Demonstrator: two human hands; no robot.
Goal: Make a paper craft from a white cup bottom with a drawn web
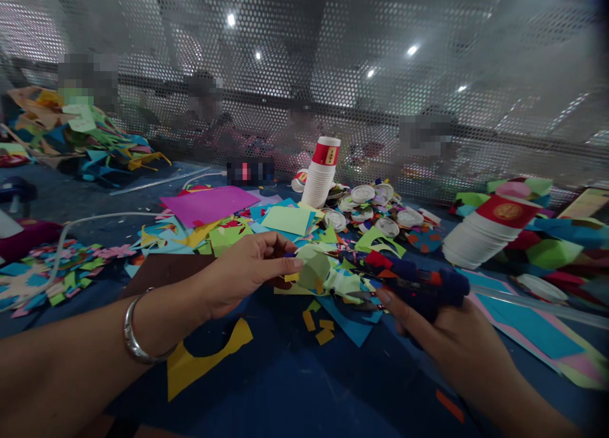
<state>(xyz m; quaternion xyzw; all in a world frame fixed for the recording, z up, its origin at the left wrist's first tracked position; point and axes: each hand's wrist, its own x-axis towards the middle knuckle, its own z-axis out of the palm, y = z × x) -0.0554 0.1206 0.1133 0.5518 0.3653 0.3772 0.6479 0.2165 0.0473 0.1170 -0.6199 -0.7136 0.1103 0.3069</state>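
Observation:
Pinched between the thumb and fingers of my left hand [259,270] is a pale green piece of paper [314,268] with a rounded edge. My right hand [454,343] grips a dark blue glue gun [423,286], a clear glue stick running out from its back. Its nozzle points left towards the pale green paper; whether the two touch I cannot tell. Beneath the gun lie scissors [364,298], partly hidden among paper scraps. Below my left hand is a yellow paper offcut [209,355] with a curved cut-out.
A stack of red-and-white paper cups [321,172] stands behind the scraps, another stack [490,229] leans at right. Several white lids [362,194] lie between them. Purple paper [209,205] lies at left. A perforated metal panel [285,57] rises behind the blue table [304,387].

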